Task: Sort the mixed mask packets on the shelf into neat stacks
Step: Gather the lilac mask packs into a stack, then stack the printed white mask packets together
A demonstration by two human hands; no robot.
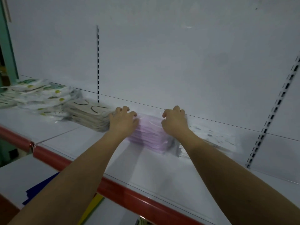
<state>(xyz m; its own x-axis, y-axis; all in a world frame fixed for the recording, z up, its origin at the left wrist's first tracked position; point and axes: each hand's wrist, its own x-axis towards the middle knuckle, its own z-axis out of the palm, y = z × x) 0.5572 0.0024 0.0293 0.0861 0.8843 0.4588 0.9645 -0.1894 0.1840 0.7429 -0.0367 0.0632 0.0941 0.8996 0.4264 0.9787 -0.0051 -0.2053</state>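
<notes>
Left hand [124,121] and right hand [175,121] clasp the pink stack [146,134] by its sides; beige stack [90,116] looks neat, white-green packets [40,95] seemingly unsorted.

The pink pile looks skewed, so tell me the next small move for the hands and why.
Probably squeeze inward and tap the pink stack square: the left hand and right hand grip its two sides, and its layers fan out unevenly toward the front.

Head-worn wide-angle view, forward and down, close over the shelf [154,176].
</notes>
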